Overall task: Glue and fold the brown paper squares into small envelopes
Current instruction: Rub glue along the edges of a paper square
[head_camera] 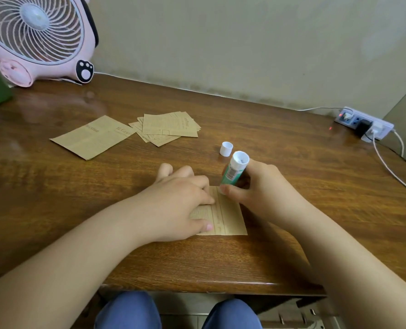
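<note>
Two hands are busy on one brown paper square, which lies flat on the wooden table close to the near edge. The left hand lies on top of the paper with its fingers bent down on it, pressing it so it will not slide. The thumb sits near the bottom edge of the paper.

The right hand is curled around the glue stick and holds it upside down. The end of the stick meets the top edge of the paper. The tip itself is hidden by the fingers, so I cannot tell how much glue is out.

To do this step well, I think the left hand should press firmly while the stick is rubbed in a thin line along the edge. Too much glue could make the paper wet and lumpy. Pushing too hard might tear or wrinkle it.

Just behind the stick stands its small white cap. It should go back on later so the glue does not dry.

Farther back lies a pile of paper squares, and beside it, on the left, one single sheet. At the far left corner stands a pink fan.
</note>
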